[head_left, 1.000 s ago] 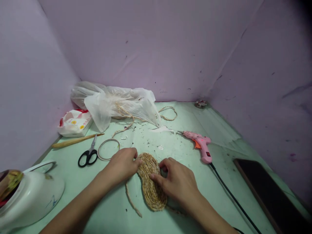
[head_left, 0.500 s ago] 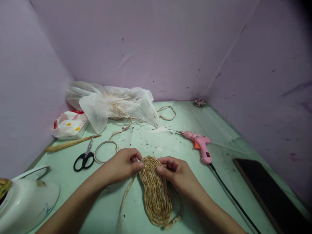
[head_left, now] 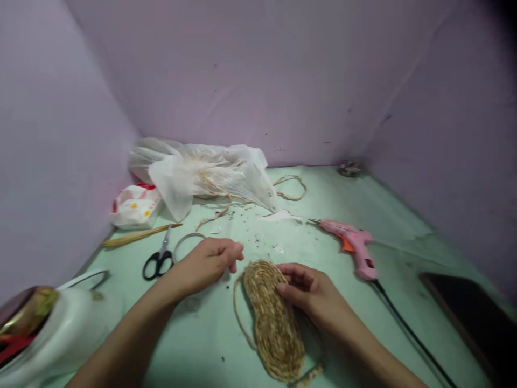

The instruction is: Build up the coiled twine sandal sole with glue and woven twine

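A sole-shaped piece of coiled straw rope [head_left: 274,323] lies in front of me, its long rows running lengthwise. My right hand [head_left: 305,288] grips its upper right edge, thumb on top and fingers along the far side. A loose end of the same rope [head_left: 241,318] hangs down along the left side of the piece, and more rope shows by its bottom right. My left hand [head_left: 220,261] is just off the upper left of the piece, apart from it, with fingers curled in and nothing visible between them.
Black-handled scissors [head_left: 158,261], a metal ring [head_left: 180,242] and a dry straw strip [head_left: 137,235] lie left. A pink glue gun [head_left: 351,242] with black cord and a dark phone [head_left: 464,312] are right. A plastic bag [head_left: 226,167], a white packet [head_left: 137,207] and a white container [head_left: 89,318] stand around.
My left hand has let go of the coiled piece and lifted away from its upper left edge. My right hand still holds it. The whole view has shifted slightly.
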`<state>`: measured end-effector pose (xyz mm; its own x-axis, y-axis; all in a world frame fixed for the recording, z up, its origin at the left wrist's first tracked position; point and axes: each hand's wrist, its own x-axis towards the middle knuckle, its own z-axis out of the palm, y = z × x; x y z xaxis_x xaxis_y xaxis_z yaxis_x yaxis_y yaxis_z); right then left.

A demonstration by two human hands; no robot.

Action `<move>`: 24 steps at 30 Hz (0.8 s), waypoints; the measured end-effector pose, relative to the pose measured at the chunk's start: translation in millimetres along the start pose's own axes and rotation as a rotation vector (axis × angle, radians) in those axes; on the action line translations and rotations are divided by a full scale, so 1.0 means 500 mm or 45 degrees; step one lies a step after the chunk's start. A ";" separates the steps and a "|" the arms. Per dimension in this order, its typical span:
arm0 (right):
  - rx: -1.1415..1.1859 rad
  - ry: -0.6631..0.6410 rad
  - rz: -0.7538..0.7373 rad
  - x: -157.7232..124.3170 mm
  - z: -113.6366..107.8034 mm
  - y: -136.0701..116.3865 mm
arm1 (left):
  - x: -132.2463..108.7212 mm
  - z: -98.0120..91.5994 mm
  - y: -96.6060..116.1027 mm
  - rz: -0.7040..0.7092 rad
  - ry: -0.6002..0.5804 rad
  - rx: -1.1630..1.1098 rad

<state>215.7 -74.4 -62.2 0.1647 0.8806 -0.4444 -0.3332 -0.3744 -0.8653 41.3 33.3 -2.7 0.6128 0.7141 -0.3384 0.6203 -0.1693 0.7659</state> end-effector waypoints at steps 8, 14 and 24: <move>-0.105 0.004 -0.030 0.007 -0.006 0.015 | -0.044 -0.124 -0.037 -0.476 0.480 0.951; -0.032 0.092 -0.040 -0.009 0.002 -0.013 | -0.023 -0.140 -0.102 -0.713 0.380 1.095; 0.025 0.187 -0.188 -0.018 0.010 -0.024 | -0.023 -0.122 -0.122 -0.454 0.557 1.051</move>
<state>213.3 -76.5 -46.8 0.3461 0.8732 -0.3430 -0.3129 -0.2373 -0.9197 -33.4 76.8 -11.9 0.1934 0.9742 -0.1166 0.9803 -0.1966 -0.0169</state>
